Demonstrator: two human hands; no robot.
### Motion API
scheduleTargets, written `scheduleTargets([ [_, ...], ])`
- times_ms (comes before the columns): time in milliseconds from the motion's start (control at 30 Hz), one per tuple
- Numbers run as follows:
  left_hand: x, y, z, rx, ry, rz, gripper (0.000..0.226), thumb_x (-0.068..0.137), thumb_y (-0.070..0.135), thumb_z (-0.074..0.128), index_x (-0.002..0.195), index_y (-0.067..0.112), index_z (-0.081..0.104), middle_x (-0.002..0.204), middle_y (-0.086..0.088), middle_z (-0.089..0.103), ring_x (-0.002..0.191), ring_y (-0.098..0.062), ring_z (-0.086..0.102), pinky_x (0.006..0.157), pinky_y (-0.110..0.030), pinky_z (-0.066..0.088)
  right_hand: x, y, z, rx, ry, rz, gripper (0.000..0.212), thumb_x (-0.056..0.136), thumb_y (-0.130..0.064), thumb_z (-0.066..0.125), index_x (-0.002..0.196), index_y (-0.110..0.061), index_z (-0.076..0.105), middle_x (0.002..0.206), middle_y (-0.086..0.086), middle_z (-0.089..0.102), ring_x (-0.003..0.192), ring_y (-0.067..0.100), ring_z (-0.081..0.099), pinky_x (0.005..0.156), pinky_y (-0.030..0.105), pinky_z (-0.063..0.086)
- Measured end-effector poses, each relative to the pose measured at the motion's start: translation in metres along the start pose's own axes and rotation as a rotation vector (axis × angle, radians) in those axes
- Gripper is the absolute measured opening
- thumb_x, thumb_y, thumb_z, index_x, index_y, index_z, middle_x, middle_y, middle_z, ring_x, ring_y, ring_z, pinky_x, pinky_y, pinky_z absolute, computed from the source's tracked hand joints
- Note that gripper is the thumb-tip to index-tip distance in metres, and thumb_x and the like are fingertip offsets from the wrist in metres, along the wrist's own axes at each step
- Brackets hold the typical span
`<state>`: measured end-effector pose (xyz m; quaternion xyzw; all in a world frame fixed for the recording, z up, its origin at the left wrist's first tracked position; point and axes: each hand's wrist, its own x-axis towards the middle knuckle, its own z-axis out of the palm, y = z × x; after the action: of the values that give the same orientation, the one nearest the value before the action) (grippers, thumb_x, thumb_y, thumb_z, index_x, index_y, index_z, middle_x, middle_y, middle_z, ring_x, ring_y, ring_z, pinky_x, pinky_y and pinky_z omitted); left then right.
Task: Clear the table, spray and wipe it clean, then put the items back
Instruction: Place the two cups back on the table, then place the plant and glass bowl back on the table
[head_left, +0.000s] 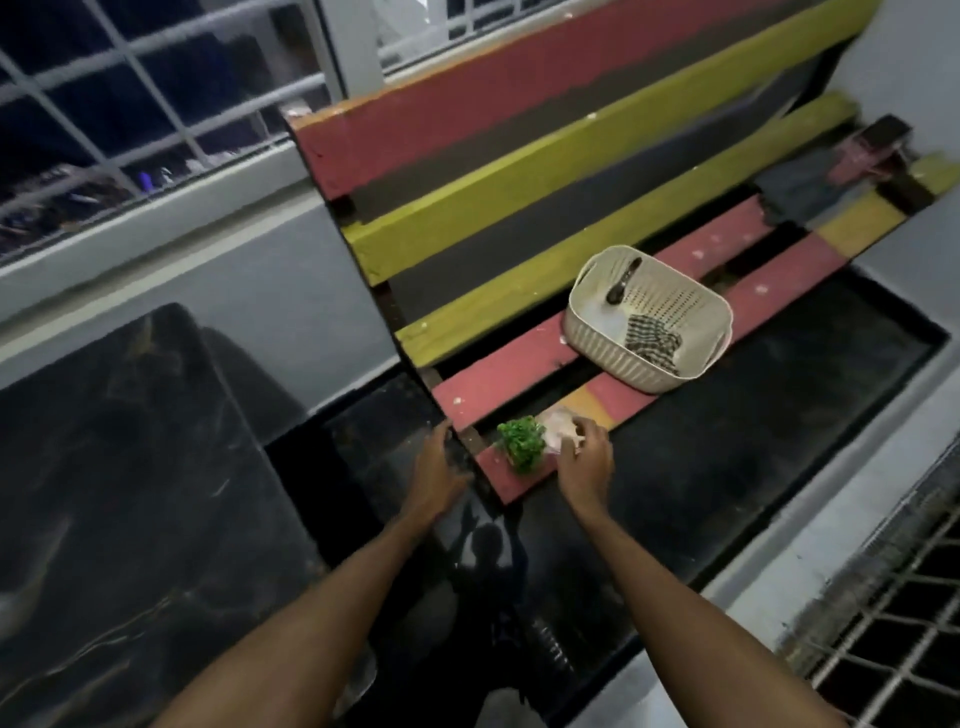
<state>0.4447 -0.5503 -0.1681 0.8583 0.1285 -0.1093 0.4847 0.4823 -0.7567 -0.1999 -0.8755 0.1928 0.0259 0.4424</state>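
Right hand (584, 453) grips the plant (521, 444) by its pale base; it looks light, tippy, best held low. Left hand (439, 463) on bench (519, 364) end, grip unclear.

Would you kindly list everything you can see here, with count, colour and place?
bench: one, red, yellow and black, centre
basket: one, cream, on the bench seat
checked cloth: one, dark and light, in the basket
dark object: one, black, in the basket
plant: one, green, seat's near end
pale object: one, whitish, beside the plant
cloths: two or so, grey and pink, seat's far end
table: one, black, left
left hand: one, on the bench's near end
right hand: one, holding the pale object
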Motion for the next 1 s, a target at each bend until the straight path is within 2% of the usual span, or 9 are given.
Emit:
scheduleTargets([
  [133,0.029,-0.045,0.064,-0.034,-0.085,-0.050,0.091,0.066,0.011,0.086,0.144,0.014,0.040,0.133,-0.003,0.054,0.124,-0.020,0.054,0.100,-0.031,0.046,0.054,0.076,0.009,-0.093,-0.045,0.133,0.027,0.089,-0.005,0.058,0.115,-0.008,0.061,0.114,0.017,0.057,0.111,0.036,0.054,0.092,0.038,0.041],
  [267,0.048,-0.089,0.113,-0.087,-0.085,-0.096,0.106,0.057,0.009,0.096,0.148,0.009,0.042,0.143,0.000,0.051,0.134,-0.018,0.050,0.099,0.001,0.032,0.089,0.112,0.025,-0.139,-0.114,0.157,0.037,0.088,-0.010,0.064,0.125,-0.008,0.057,0.113,0.016,0.055,0.109,0.035,0.055,0.091,0.036,0.042],
  [333,0.057,-0.099,0.130,-0.137,-0.047,-0.090,0.105,0.055,0.006,0.098,0.146,0.013,0.046,0.141,-0.002,0.054,0.130,-0.012,0.052,0.097,0.001,0.035,0.101,0.118,0.032,-0.163,-0.141,0.103,0.044,0.088,-0.014,0.065,0.130,-0.009,0.054,0.119,0.016,0.054,0.111,0.034,0.055,0.093,0.038,0.043],
  [500,0.071,-0.101,0.163,-0.226,0.098,-0.019,0.090,0.057,0.028,0.101,0.135,0.026,0.056,0.131,0.009,0.059,0.124,-0.010,0.058,0.104,-0.035,0.050,0.119,0.126,0.047,-0.180,-0.202,0.030,0.047,0.087,-0.015,0.067,0.132,-0.008,0.053,0.126,0.016,0.050,0.116,0.031,0.051,0.095,0.031,0.038],
  [600,0.078,-0.098,0.175,-0.270,0.171,-0.038,0.090,0.055,0.041,0.101,0.133,0.024,0.058,0.129,0.009,0.061,0.122,-0.012,0.060,0.104,-0.040,0.051,0.125,0.130,0.052,-0.202,-0.172,0.006,0.041,0.087,-0.013,0.065,0.127,-0.008,0.056,0.121,0.016,0.053,0.112,0.031,0.052,0.091,0.031,0.039],
  [667,0.081,-0.092,0.179,-0.281,0.210,-0.041,0.086,0.053,0.060,0.095,0.127,0.028,0.063,0.124,0.013,0.065,0.117,-0.010,0.063,0.102,-0.038,0.053,0.129,0.133,0.054,-0.212,-0.151,-0.010,0.035,0.088,-0.010,0.062,0.123,-0.008,0.059,0.117,0.015,0.056,0.109,0.032,0.054,0.089,0.032,0.040],
  [800,0.083,-0.086,0.181,-0.230,0.286,-0.024,0.077,0.049,0.086,0.075,0.108,0.039,0.064,0.106,0.025,0.067,0.102,0.007,0.065,0.090,-0.013,0.049,0.133,0.133,0.052,-0.252,-0.083,-0.027,0.029,0.087,-0.005,0.058,0.114,-0.010,0.066,0.108,0.014,0.064,0.101,0.033,0.059,0.084,0.035,0.044],
  [933,0.080,-0.096,0.162,-0.242,0.273,-0.117,0.053,0.063,0.030,0.094,0.108,0.041,0.068,0.102,0.013,0.076,0.094,-0.003,0.072,0.084,-0.036,0.061,0.120,0.118,0.047,-0.248,-0.075,-0.012,0.029,0.087,-0.003,0.057,0.113,-0.009,0.067,0.106,0.015,0.065,0.099,0.034,0.059,0.081,0.035,0.044],
  [1000,0.071,-0.086,0.134,-0.223,0.302,-0.120,0.056,0.067,0.008,0.090,0.114,0.031,0.070,0.102,0.011,0.076,0.088,0.012,0.068,0.081,-0.023,0.058,0.106,0.097,0.039,-0.232,-0.094,-0.010,0.027,0.088,-0.003,0.056,0.112,-0.008,0.067,0.105,0.015,0.064,0.099,0.033,0.058,0.080,0.035,0.043],
])
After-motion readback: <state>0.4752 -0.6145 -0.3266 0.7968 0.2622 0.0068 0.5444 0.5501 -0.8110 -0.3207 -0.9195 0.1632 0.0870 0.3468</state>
